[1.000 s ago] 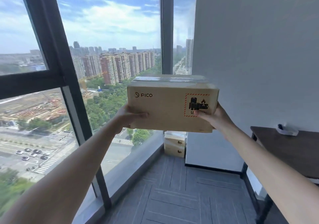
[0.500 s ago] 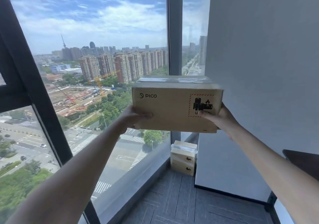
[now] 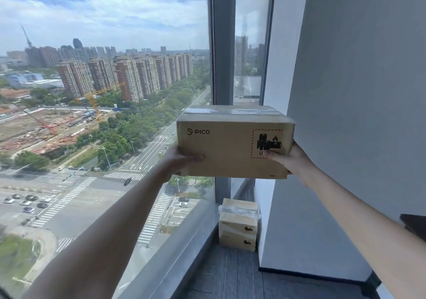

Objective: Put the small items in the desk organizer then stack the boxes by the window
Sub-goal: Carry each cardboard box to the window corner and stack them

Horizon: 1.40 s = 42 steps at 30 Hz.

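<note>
A brown cardboard box with the black word "PICO" on its front and clear tape along its top is held up in the air, a little right of the middle of the frame. It sits level. A red-striped sticker with a black battery drawing is on the right part of its front.

The left hand grips the box at its lower left edge, thumb pressed flat on the front. The right hand grips the lower right edge, thumb on the sticker. Both hands are clamped on the box, one on each side.

Lower in the frame, under the held box, two small tan boxes stand stacked on the dark grey floor. They are tucked in the corner where the big glass window meets the grey wall. Clear wrap lies over the top one.

A grey window post stands behind the held box. At the right edge of the frame, a dark corner of a tabletop peeks out.
</note>
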Available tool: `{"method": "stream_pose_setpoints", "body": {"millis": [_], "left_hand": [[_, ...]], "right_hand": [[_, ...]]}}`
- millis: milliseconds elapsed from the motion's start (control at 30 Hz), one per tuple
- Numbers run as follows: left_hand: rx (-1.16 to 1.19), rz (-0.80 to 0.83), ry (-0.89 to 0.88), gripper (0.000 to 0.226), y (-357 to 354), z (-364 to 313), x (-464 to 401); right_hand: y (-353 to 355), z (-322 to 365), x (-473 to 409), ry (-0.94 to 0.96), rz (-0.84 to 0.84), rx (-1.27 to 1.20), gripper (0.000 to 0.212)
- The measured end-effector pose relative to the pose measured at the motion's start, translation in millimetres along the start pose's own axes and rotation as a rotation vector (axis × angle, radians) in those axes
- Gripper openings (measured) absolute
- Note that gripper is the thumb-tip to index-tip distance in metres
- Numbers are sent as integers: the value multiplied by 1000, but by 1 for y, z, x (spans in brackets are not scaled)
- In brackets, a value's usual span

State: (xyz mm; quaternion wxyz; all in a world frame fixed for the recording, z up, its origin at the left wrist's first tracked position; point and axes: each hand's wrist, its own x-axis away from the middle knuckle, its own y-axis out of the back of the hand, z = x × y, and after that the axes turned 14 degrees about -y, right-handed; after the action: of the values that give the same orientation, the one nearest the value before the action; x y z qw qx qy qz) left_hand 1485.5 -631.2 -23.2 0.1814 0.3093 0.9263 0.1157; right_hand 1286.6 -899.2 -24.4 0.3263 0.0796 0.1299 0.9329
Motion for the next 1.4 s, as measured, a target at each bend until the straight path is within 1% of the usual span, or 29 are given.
{"method": "stream_pose_setpoints", "body": {"millis": [67, 167, 233, 367, 467, 567, 667, 733, 833, 1000, 1033, 1133, 1233, 1333, 1400], "left_hand": [[30, 13, 3, 53, 2, 25, -32], [74, 83, 41, 71, 4, 65, -82], [85, 135, 52, 76, 0, 91, -116], [88, 177, 56, 77, -20, 135, -183], [66, 164, 115, 77, -38, 165, -231], [72, 167, 162, 83, -54, 195, -281], [61, 182, 212, 78, -70, 222, -327], [90, 191, 237, 78, -80, 246, -353], [111, 199, 271, 80, -98, 280, -382], [161, 200, 308, 79, -129, 336, -407], [164, 204, 322, 78, -134, 352, -414], [150, 263, 348, 73, -149, 398, -435], [128, 294, 356, 75, -165, 441, -454], [88, 299, 363, 67, -180, 490, -466], [55, 299, 367, 62, -192, 525, -471]], "right_hand": [[-11, -7, -37, -29, -12, 5, 58], [-21, -22, -91, -36, -10, 8, 67], [-23, -33, -126, -48, -15, 23, 74], [-24, -58, -196, -95, -16, 17, 74], [-24, -78, -251, -133, -3, -13, 77], [-26, -94, -307, -154, 16, -56, 79], [-29, -113, -361, -214, 40, -85, 86], [-31, -129, -395, -249, 69, -103, 81], [-34, -150, -432, -307, 77, -121, 66], [-45, -192, -469, -388, 60, -122, 65], [-48, -203, -478, -406, 51, -120, 62], [-59, -236, -500, -466, 16, -108, 58], [-70, -277, -520, -529, -14, -95, 65], [-83, -326, -544, -627, 15, -62, 62], [-94, -360, -561, -674, 2, -40, 61]]}}
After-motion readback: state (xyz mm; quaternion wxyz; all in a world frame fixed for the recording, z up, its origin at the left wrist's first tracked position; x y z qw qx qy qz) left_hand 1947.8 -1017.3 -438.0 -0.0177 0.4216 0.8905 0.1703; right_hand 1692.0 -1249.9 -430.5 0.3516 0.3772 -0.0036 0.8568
